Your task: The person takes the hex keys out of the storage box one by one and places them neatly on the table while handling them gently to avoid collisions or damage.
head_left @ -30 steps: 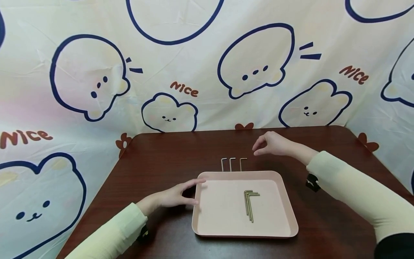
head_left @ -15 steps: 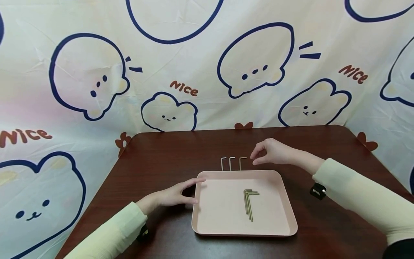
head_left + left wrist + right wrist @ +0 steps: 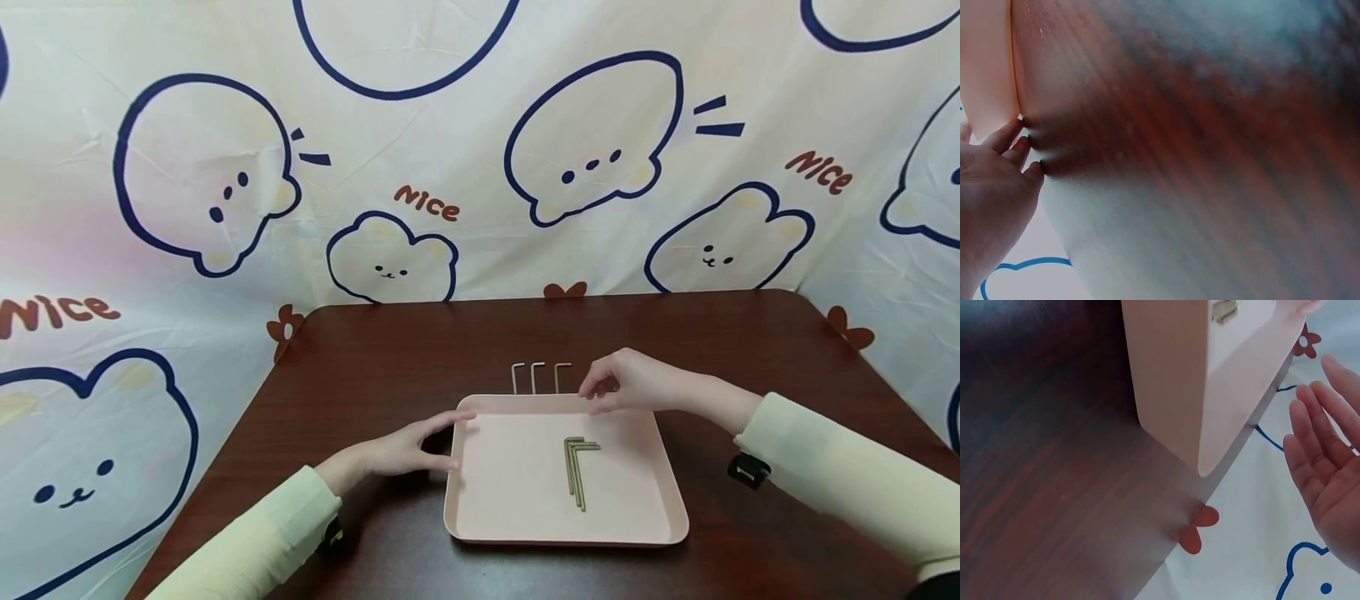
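Observation:
A pale pink tray [image 3: 510, 492] lies on the dark wooden table. Brass-coloured hex keys [image 3: 576, 475] lie nested together in it, right of its middle; their ends also show in the right wrist view. Behind the tray's far rim stand three more hex keys [image 3: 534, 377] in a row, two silvery and one darker. My left hand [image 3: 397, 450] rests at the tray's left rim, fingers spread and extended, fingertips down at the table in the left wrist view. Over the tray's far right corner hovers my right hand [image 3: 637, 382], fingers loosely bent, nothing between them.
A patterned cloth [image 3: 480, 150] with bear drawings hangs right behind the table's [image 3: 390, 350] far edge and along both sides. Each forearm wears a pale sleeve, with a small black device [image 3: 748, 471] at the right wrist.
My right hand has moved toward me, from the table behind the tray to over its far right corner. The left hand, tray and hex keys look unchanged.

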### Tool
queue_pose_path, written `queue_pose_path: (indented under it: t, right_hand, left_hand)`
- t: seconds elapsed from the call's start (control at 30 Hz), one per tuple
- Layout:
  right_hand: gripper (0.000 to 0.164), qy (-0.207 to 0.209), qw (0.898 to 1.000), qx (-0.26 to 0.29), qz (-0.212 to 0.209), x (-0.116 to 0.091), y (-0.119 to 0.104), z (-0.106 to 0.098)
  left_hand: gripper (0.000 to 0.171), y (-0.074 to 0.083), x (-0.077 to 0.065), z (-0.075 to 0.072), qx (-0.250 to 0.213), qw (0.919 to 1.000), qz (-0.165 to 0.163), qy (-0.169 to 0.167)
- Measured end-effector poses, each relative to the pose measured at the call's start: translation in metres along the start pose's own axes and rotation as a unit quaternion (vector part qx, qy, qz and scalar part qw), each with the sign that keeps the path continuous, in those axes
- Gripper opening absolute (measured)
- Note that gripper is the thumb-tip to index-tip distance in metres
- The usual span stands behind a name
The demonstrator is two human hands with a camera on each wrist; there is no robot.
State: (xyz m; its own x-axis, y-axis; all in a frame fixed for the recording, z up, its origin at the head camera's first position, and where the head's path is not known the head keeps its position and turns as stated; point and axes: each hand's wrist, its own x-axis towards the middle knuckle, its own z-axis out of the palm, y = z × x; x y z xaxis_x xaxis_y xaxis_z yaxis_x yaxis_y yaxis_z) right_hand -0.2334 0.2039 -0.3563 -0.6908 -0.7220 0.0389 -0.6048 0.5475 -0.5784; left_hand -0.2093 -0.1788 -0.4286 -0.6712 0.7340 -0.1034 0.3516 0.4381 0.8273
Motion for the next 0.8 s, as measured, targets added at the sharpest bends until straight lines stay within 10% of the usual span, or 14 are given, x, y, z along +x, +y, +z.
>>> queue_pose_path:
  t: [0.8]
  right_hand:
    - [0.013,-0.013,0.998,0.048,-0.033,-0.012,0.017,0.049]
  left_hand:
    - [0.07,0.001,0.0,0.0,-0.003,1.0,-0.008,-0.003]
